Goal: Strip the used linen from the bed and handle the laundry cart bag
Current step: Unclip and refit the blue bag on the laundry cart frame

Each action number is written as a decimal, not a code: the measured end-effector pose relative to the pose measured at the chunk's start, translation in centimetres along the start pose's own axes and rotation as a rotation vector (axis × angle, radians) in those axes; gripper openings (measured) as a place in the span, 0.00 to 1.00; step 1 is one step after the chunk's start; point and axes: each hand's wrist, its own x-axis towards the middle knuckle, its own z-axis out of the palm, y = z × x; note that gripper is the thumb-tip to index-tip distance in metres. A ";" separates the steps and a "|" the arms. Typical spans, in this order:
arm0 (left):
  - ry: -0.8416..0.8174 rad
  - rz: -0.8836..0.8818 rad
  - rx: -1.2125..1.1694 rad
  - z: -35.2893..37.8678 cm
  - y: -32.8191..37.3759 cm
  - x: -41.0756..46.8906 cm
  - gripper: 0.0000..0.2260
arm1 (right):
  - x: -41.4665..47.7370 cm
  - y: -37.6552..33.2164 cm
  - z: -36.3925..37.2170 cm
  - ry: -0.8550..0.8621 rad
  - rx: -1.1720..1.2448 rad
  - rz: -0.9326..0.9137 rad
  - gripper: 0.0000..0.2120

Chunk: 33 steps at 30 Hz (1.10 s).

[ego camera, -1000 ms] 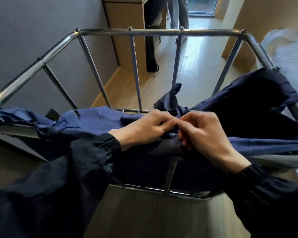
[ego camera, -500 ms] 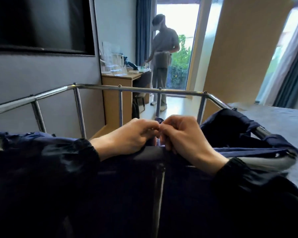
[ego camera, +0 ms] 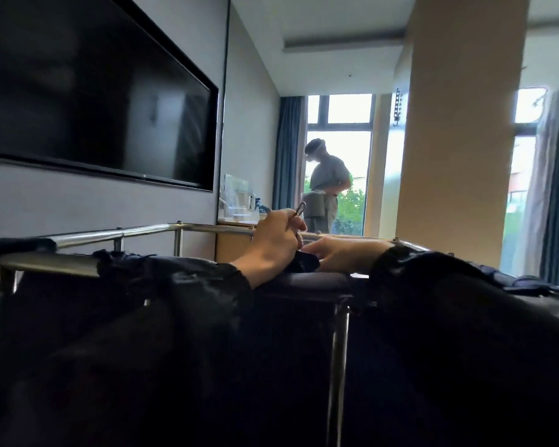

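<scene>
The laundry cart's chrome frame [ego camera: 78,237] fills the lower view, and the dark navy laundry bag [ego camera: 291,333] is draped over its near rail. My left hand [ego camera: 271,245] is raised just above the rail and pinches a thin dark loop [ego camera: 300,208] that sticks up from its fingers. Just to its right, my right hand [ego camera: 346,258] lies low along the rail and holds a bunch of the bag's fabric [ego camera: 305,264]. Its fingertips are partly hidden. Both dark sleeves cover much of the bag. No bed linen shows.
A large black TV [ego camera: 94,91] hangs on the grey wall to the left. Beyond the cart stands a wooden desk [ego camera: 236,245] with clear items on it. Another person [ego camera: 326,185] stands by the window. A tan column [ego camera: 459,124] rises at the right.
The camera has tilted upward and dropped lower. My hands were pinched together at the bag's edge and have separated. The left hand has lifted with the thin loop.
</scene>
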 end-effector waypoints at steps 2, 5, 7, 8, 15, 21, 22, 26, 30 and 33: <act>0.009 -0.030 -0.022 -0.1 0.0 0.1 0.12 | 2.4 0.5 1.0 -0.014 -0.143 0.017 0.04; 0.010 -0.092 -0.049 -0.3 -0.4 0.4 0.14 | 4.2 1.0 1.7 0.073 -0.199 0.011 0.08; 0.023 -0.144 -0.170 -0.6 -0.4 0.5 0.14 | 4.2 0.9 1.6 0.183 -0.233 -0.021 0.06; 0.039 -0.178 -0.262 -0.8 -0.3 0.5 0.14 | 4.0 0.8 1.5 0.249 -0.240 -0.070 0.07; -0.017 -0.259 -0.672 -1.4 -0.2 0.7 0.11 | 2.3 -0.8 1.1 0.649 -0.121 -0.258 0.05; -0.094 -0.170 -0.838 -4.7 1.9 0.9 0.11 | 1.1 -1.1 0.8 0.875 0.024 -0.498 0.19; -0.118 -0.145 -0.831 -5.1 2.4 0.7 0.12 | 0.8 -1.3 0.7 0.879 0.026 -0.548 0.19; -0.158 -0.134 -0.760 -5.8 3.5 -0.8 0.11 | 0.1 -1.3 0.5 0.785 -0.108 -0.678 0.20; 0.042 -0.120 -0.432 -4.5 2.6 -3.0 0.13 | -0.2 -1.2 0.3 0.770 -0.170 -0.707 0.24; 0.184 0.069 0.050 -2.7 1.0 -4.9 0.13 | -0.6 -1.2 0.2 0.772 -0.213 -0.707 0.18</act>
